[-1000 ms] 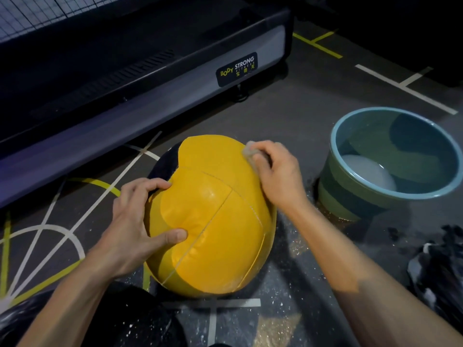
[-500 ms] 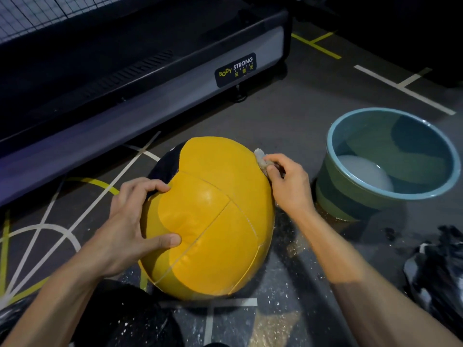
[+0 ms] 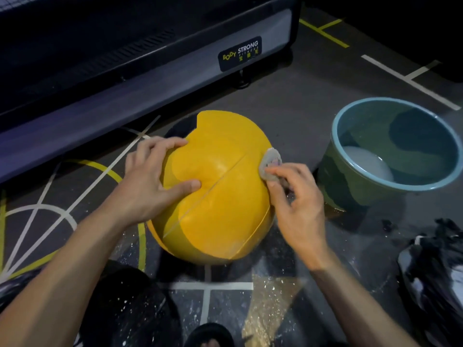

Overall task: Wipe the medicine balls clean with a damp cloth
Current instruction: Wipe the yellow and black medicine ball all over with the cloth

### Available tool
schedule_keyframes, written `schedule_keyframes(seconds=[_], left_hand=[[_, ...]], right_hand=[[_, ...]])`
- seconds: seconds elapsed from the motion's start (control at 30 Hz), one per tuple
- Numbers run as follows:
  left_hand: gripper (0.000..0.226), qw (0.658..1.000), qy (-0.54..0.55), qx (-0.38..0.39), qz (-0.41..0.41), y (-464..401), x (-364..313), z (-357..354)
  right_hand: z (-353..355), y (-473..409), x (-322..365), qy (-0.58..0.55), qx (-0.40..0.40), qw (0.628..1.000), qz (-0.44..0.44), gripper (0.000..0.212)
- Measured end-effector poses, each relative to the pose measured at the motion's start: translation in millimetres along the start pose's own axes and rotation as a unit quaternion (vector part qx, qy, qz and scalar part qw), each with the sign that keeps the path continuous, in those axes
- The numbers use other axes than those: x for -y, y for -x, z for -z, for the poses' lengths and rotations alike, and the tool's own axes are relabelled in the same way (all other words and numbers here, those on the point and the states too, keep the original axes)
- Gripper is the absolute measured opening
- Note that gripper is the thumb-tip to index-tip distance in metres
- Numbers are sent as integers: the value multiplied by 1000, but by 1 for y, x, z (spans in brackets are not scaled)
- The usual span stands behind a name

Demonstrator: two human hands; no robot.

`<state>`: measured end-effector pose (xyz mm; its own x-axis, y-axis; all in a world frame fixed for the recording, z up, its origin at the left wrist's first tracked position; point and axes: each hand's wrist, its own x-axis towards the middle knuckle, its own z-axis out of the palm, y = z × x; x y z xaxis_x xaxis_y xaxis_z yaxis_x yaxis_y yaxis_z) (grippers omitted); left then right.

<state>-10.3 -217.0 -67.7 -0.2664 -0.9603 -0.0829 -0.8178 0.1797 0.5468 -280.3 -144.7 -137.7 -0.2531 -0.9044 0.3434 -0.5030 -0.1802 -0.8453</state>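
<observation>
Right hand [image 3: 298, 209], pinching the cloth [image 3: 270, 163], has slid down the yellow ball's [image 3: 220, 201] right flank; left hand [image 3: 150, 181] spread, steadying; wiping continues.

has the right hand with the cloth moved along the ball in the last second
Yes. The right hand has slid the cloth from the top of the yellow ball down its right side, toward the bucket.
</observation>
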Motion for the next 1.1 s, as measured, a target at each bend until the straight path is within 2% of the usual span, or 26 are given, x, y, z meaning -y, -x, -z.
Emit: schedule_keyframes(seconds=[0.13,0.23,0.3,0.37,0.47,0.53,0.6,0.63,0.7,0.73,0.77,0.83,0.9,0.93,1.03,1.1], left_hand=[[83,1000,-16,-5,7,-24,-13,-1],[78,999,-29,-14,10,-38,-22,-3],[78,999,-39,-18,12,-46,-29,-5],[77,998,-53,-34,18,-54,-38,-10],[79,995,-70,-55,39,-66,-55,-19],[81,993,-89,-60,50,-73,-65,-22],[81,992,-101,-55,59,-81,-71,-21],[81,991,-105,-52,63,-84,-74,-19],[81,991,-107,-43,70,-88,-80,-18],[82,991,-108,-39,74,-91,-84,-19],[82,990,-109,-37,77,-93,-86,-19],[82,990,-104,-28,87,-96,-93,-17],[83,993,-82,-14,87,-97,-99,-13],[83,994,-69,-7,85,-97,-98,-10],[91,997,-6,37,74,-92,-80,-2],[102,993,53,81,65,-87,-66,2]], right_hand=[[-9,39,11,57,-16,993,98,17],[-16,72,14,80,76,978,175,18],[-9,75,11,95,112,975,169,22],[5,54,7,70,59,989,113,13],[20,3,10,84,-46,994,51,16],[13,-2,16,87,-50,993,68,17],[1,23,12,80,13,984,160,14],[-4,44,8,95,78,975,185,16],[-3,75,0,139,201,953,179,26],[1,80,-4,142,208,954,163,26],[7,75,-6,124,181,966,137,24],[25,51,-4,81,76,989,96,21],[48,14,6,89,-29,994,64,24],[56,-4,9,92,-56,992,58,25],[57,-35,12,75,-102,991,40,22],[39,-32,13,78,-81,992,60,18]])
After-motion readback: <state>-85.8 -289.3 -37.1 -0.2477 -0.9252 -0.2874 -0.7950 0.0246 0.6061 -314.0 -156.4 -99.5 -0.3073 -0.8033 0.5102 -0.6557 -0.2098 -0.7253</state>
